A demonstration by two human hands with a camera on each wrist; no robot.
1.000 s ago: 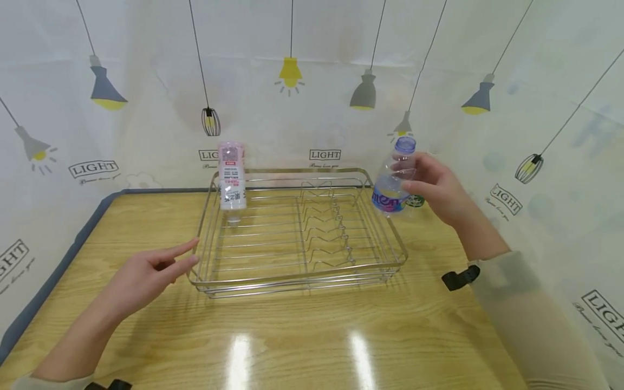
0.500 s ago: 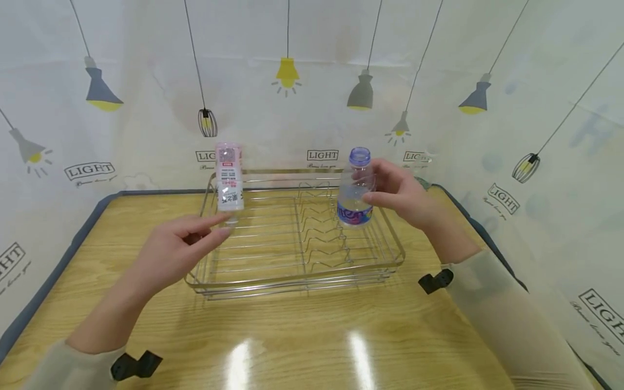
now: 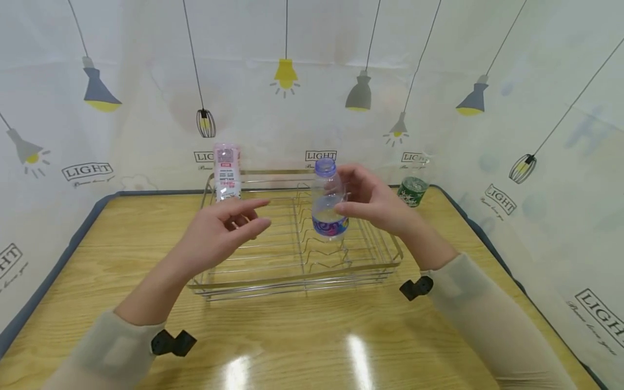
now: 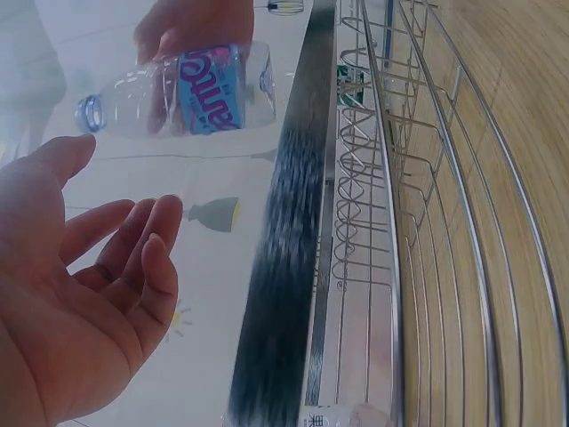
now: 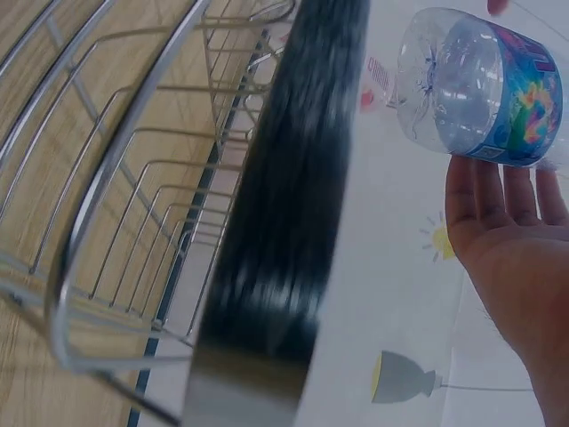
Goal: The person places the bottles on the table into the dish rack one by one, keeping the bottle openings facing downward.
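Observation:
My right hand [image 3: 372,200] grips a clear plastic bottle [image 3: 327,208] between thumb and fingers. The bottle has a blue-tinted, capless neck and a blue and purple label; it is held nearly upright above the wire dish rack [image 3: 273,279]. To its left my left hand [image 3: 224,233] hovers over the rack's left part, thumb and forefinger extended towards the bottle, holding nothing. The left wrist view has the bottle [image 4: 213,89] beyond the left fingertips, with a gap between. In the right wrist view, fingers [image 5: 505,196] lie against the label, and the bottle's base shows.
A pink and white bottle [image 3: 227,170] stands upside down at the rack's back left, its lower end hidden by my left hand. Behind the right hand, a clear bottle with a green label [image 3: 412,190] stands on the wooden table [image 3: 292,336]. A lamp-printed curtain surrounds the table.
My right hand has carried the bottle leftward from the rack's right edge to above its middle. My left hand has left the rack's left rim and moved right towards the bottle.

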